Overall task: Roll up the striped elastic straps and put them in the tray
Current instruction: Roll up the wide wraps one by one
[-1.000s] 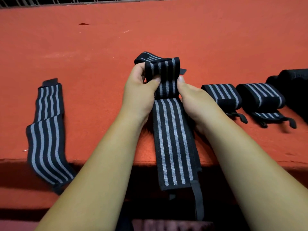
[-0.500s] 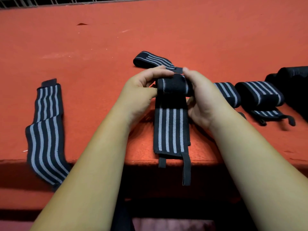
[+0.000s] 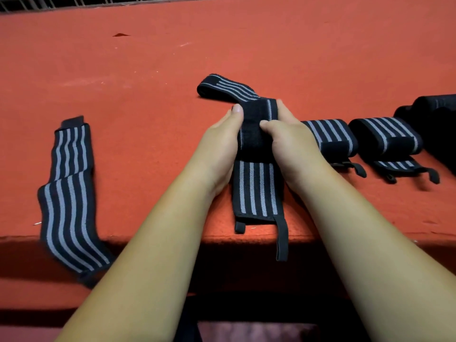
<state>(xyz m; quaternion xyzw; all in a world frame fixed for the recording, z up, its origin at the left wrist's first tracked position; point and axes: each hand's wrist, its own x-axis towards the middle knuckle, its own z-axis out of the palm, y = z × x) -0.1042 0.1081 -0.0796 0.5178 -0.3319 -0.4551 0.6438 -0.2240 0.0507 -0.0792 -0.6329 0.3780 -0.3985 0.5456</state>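
A black strap with grey stripes (image 3: pixel 256 191) lies in the middle of the red table, its far part wound into a thick roll (image 3: pixel 251 129). My left hand (image 3: pixel 222 144) grips the roll's left side, thumb on top. My right hand (image 3: pixel 288 139) grips its right side, thumb pressed on the roll's face. The strap's flat tail reaches the table's front edge, and a thin black loop hangs over it. Behind the roll lies another flat striped strap (image 3: pixel 227 88). A third unrolled strap (image 3: pixel 66 193) lies at the left, draped over the edge. No tray is in view.
Two rolled striped straps (image 3: pixel 328 137) (image 3: pixel 387 137) sit in a row right of my hands, with loops trailing toward me. Dark rolls (image 3: pixel 436 119) lie at the far right edge. The red table (image 3: pixel 148 95) stretches far back to a metal grate.
The roll has grown and moved toward me, so the flat tail is shorter. My thumbs have shifted onto the roll's top and face.
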